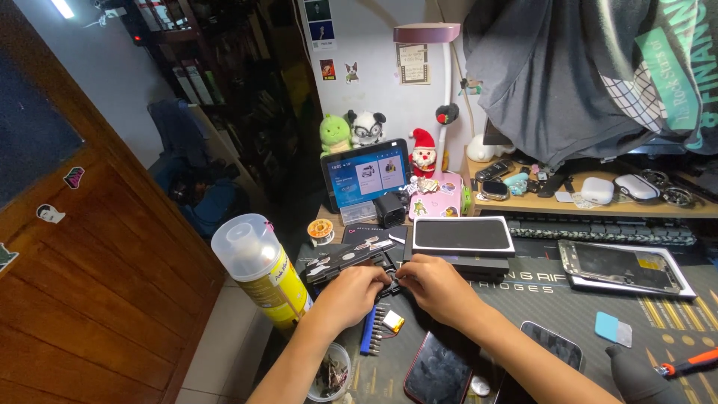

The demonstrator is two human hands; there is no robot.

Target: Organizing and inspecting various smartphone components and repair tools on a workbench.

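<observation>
Black part [390, 283] sits pinched between your left hand [357, 292] and right hand [437, 283]; hold it gently. Keep clear of the battery [393, 322] at 6 o'clock.

Three plush toys – green [335, 135], black-and-white [367, 128], red-capped [424, 153] – one yellow can [263, 271], one tablet [366, 173], two dark phones [438, 370] [551, 343].
</observation>
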